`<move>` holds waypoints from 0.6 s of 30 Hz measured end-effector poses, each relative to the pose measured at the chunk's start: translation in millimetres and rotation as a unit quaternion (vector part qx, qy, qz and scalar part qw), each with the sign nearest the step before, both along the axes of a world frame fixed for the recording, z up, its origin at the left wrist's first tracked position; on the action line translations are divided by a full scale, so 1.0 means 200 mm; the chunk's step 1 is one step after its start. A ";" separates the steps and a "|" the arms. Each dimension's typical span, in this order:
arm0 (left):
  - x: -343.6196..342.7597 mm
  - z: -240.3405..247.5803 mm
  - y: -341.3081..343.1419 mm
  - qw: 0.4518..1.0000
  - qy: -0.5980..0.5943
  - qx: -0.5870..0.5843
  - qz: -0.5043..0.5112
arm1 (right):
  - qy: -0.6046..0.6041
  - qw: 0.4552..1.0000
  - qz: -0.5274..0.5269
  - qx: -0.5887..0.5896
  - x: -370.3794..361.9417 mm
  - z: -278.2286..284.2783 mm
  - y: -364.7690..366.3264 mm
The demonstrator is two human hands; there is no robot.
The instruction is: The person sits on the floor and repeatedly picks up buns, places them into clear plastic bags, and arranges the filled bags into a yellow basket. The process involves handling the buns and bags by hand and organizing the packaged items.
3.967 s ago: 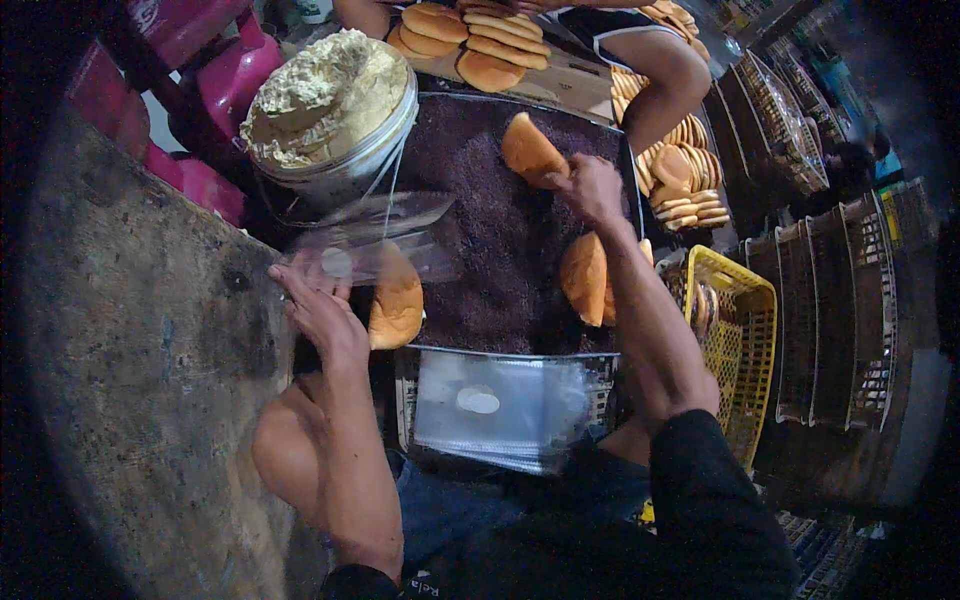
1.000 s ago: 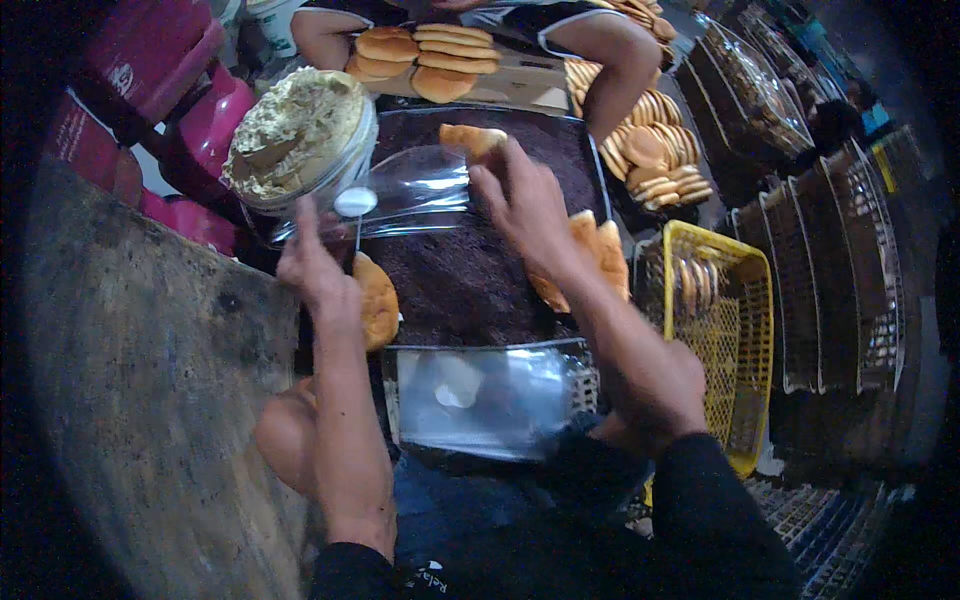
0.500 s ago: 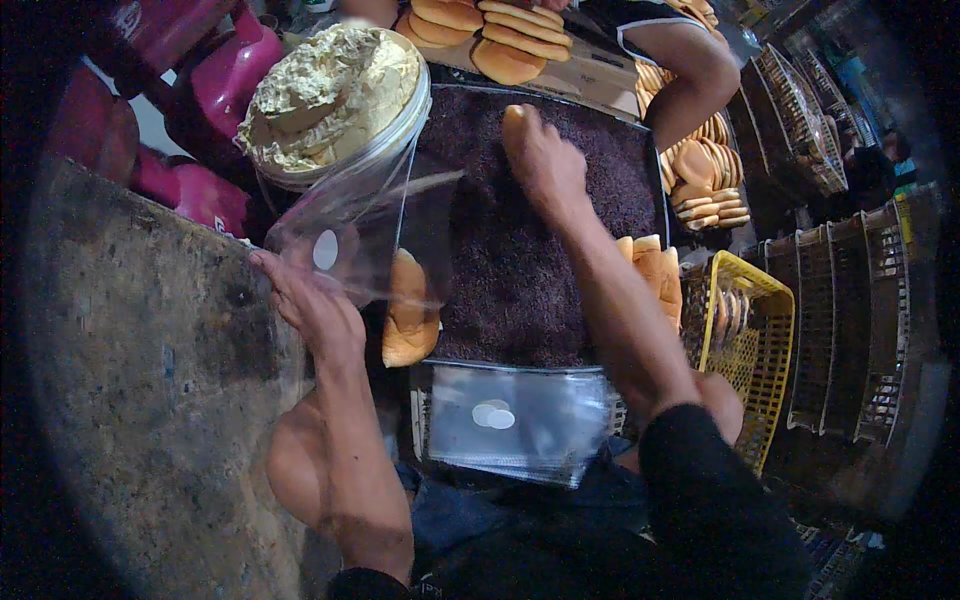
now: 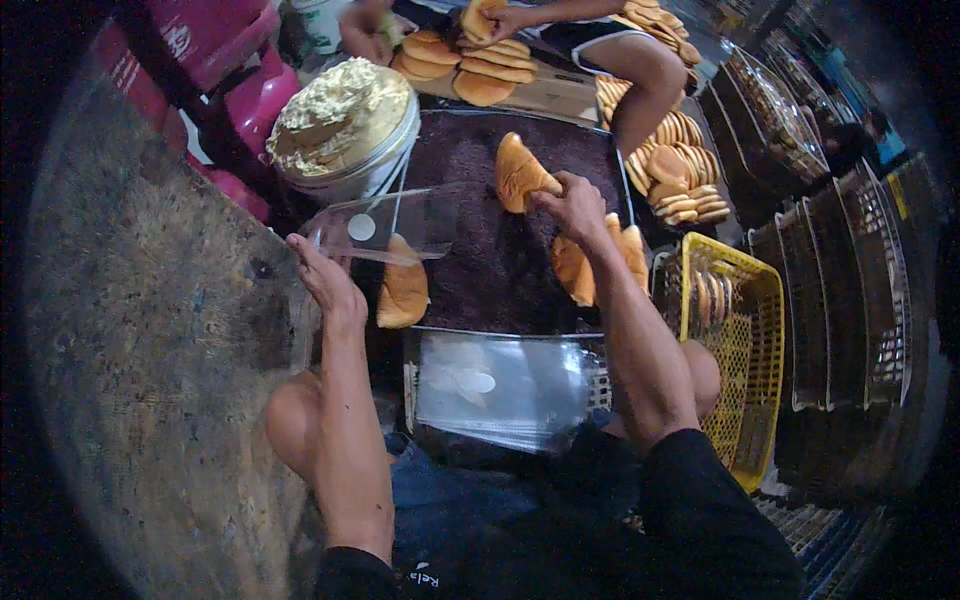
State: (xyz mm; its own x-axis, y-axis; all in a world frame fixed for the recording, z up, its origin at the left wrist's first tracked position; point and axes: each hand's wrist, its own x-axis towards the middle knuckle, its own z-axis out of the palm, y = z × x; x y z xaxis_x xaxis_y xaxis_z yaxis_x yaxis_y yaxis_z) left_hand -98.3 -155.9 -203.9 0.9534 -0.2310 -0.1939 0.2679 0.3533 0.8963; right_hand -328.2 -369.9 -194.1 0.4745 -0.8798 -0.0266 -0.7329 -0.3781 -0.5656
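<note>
Over the tray of dark chocolate sprinkles [image 4: 470, 290], my right hand [image 4: 580, 212] pinches one end of a folded bread bun [image 4: 522, 175]. My left hand [image 4: 330, 280] has its fingers closed on the near end of a clear plastic bag [image 4: 400, 225] with a white oval label, which stretches toward the tray. One folded bun [image 4: 403, 290] rests by the tray's left edge, below the bag. More folded buns [image 4: 575, 270] lie beside my right wrist, partly hidden by it. A stack of clear bags [image 4: 500, 395] sits just in front of me.
A tub of pale cream [image 4: 345, 125] stands at the far left, near pink gas cylinders [image 4: 262, 100]. Another person's hand [image 4: 510, 20] holds a bun across the tray. Round buns [image 4: 680, 160] fill the right rear. A yellow basket [image 4: 775, 380] holds bagged buns.
My right hand has drawn back toward me, and the folded bun now shows in its fingers. The bag in my left hand has flattened out sideways. The view has shifted slightly.
</note>
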 end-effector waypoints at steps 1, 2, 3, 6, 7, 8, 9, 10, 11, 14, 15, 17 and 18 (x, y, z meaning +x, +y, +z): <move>-0.03 0.02 -0.01 1.000 0.003 0.015 0.017 | -0.046 0.997 -0.001 0.061 -0.08 0.05 0.00; -0.08 0.04 -0.06 1.000 -0.007 0.011 0.005 | -0.172 0.983 0.033 0.053 -0.24 -0.02 -0.07; -0.08 0.02 -0.04 0.999 -0.022 0.021 0.011 | -0.209 0.971 0.040 0.112 -0.30 0.13 0.06; -0.13 0.01 -0.02 0.999 -0.022 0.033 -0.017 | -0.263 0.948 0.011 0.177 -0.50 0.31 0.23; -0.14 0.01 0.01 0.999 -0.017 0.039 -0.029 | -0.272 0.935 0.007 0.226 -0.54 0.37 0.28; -0.19 0.01 -0.02 0.998 -0.017 0.045 -0.040 | -0.299 0.926 0.011 0.232 -0.61 0.38 0.28; -0.23 0.02 -0.05 0.997 -0.019 0.052 -0.048 | -0.317 0.909 0.001 0.270 -0.65 0.42 0.29; -0.28 0.03 -0.07 0.996 -0.021 0.060 -0.055 | -0.323 0.904 0.014 0.279 -0.67 0.42 0.29; -0.33 0.03 -0.08 0.993 -0.043 0.043 -0.102 | -0.327 0.901 0.025 0.285 -0.70 0.42 0.28; -0.40 0.02 -0.06 0.958 -0.129 -0.042 -0.251 | -0.338 0.896 0.038 0.286 -0.63 0.38 0.32; -0.41 -0.01 -0.05 0.956 -0.116 -0.060 -0.263 | -0.341 0.896 0.041 0.283 -0.60 0.36 0.34; -0.51 -0.05 -0.04 0.949 -0.085 -0.097 -0.288 | -0.345 0.896 0.045 0.275 -0.56 0.33 0.38; -0.61 0.02 -0.02 0.946 -0.060 -0.088 -0.306 | -0.321 0.911 0.041 0.256 -0.57 0.34 0.39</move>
State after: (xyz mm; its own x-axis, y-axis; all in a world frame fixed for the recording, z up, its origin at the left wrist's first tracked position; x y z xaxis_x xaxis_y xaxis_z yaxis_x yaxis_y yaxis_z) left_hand -220.4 -159.6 -200.4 0.6435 -0.7654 0.0008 0.3706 0.3125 0.8746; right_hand -441.9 -291.4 -126.7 0.6002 -0.7912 -0.1171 -0.1709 0.0161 -0.9852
